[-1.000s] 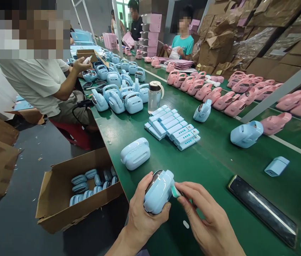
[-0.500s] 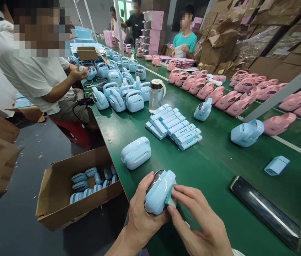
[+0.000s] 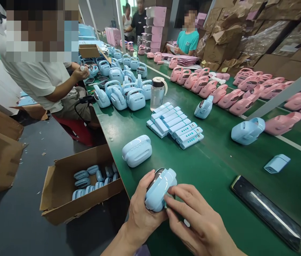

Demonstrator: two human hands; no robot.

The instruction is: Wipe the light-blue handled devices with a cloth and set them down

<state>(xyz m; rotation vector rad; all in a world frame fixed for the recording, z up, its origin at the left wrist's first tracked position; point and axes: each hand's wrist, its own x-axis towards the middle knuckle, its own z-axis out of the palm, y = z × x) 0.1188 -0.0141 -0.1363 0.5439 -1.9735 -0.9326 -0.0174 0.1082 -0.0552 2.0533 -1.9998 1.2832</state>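
Note:
My left hand (image 3: 141, 204) wraps around a glossy light-blue handled device (image 3: 159, 195) with a dark front panel, holding it tilted above the green table. The fingertips of my right hand (image 3: 193, 215) press together against its lower right side and cover that spot. Any small piece under them is hidden. A similar light-blue device (image 3: 137, 151) lies just beyond my hands. Behind it sits a pile of light-blue sticks (image 3: 178, 124) with teal edges, some with a row of small dots.
An open carton (image 3: 67, 208) holding blue devices is at the lower left. A clear bottle (image 3: 157, 95) stands behind the sticks. A black phone-like slab (image 3: 267, 211) and a small blue block (image 3: 277, 164) lie right. A seated co-worker (image 3: 41, 78) is at left; pink devices (image 3: 200, 84) line the back.
The teal-edged piece at my right fingertips no longer shows; those fingers have moved in closer against the device's side. My left hand keeps its hold. The view has shifted slightly.

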